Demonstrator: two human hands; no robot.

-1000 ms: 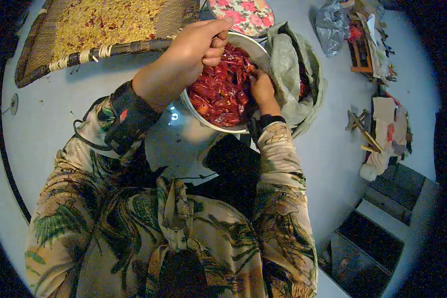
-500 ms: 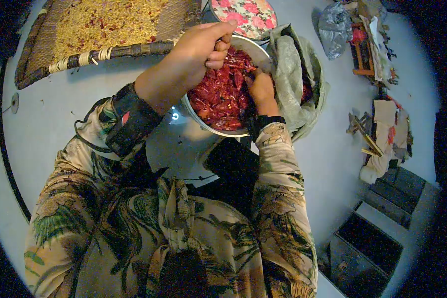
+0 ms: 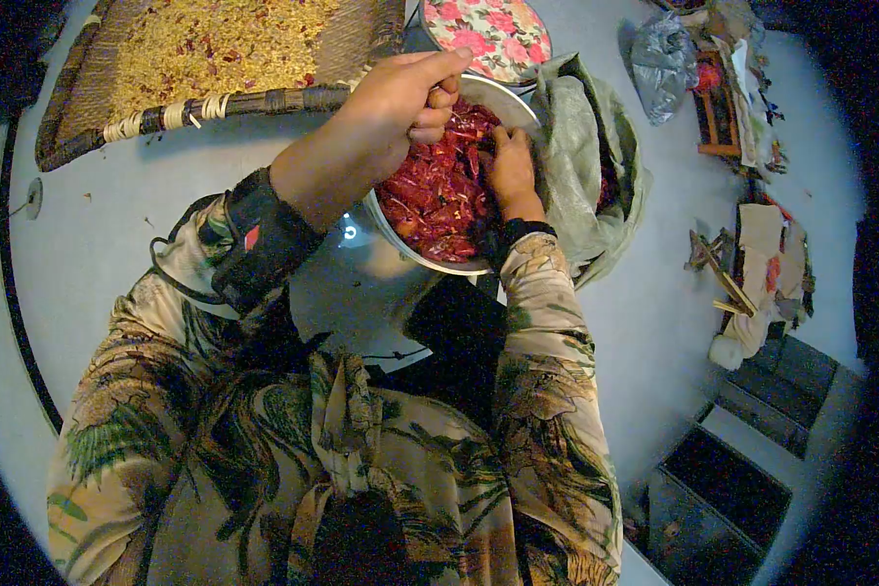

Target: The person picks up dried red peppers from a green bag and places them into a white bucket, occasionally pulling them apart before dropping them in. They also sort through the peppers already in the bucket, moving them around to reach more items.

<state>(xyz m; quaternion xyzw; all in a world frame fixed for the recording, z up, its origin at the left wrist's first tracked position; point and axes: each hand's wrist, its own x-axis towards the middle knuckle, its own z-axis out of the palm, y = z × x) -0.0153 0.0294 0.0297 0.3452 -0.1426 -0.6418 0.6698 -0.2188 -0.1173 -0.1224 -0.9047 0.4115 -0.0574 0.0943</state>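
A round metal bowl [image 3: 420,256] is full of dried red chilies [image 3: 438,200]. Over its far left rim is my left hand [image 3: 412,96], its fingers curled in and the thumb pressed on top; anything pinched there is too small to make out. My right hand [image 3: 514,171] is at the right side of the bowl, with fingers bent at the chilies and seemingly pinching one. Right beside that hand stands a greenish woven sack [image 3: 571,176], open at the top, with more red chilies partly visible inside.
At the upper left, a woven tray [image 3: 78,98] holds yellow grains mixed with reddish bits. Behind the bowl is a round flower-patterned seat or lid [image 3: 488,34]. A clear plastic bag [image 3: 662,68], wooden pieces [image 3: 728,278] and dark boxes [image 3: 718,488] lie to the right.
My right hand has lifted slightly away from me within the bowl, its fingertips curling closer together. My left hand keeps nearly the same closed pose. The whole view has shifted a little.
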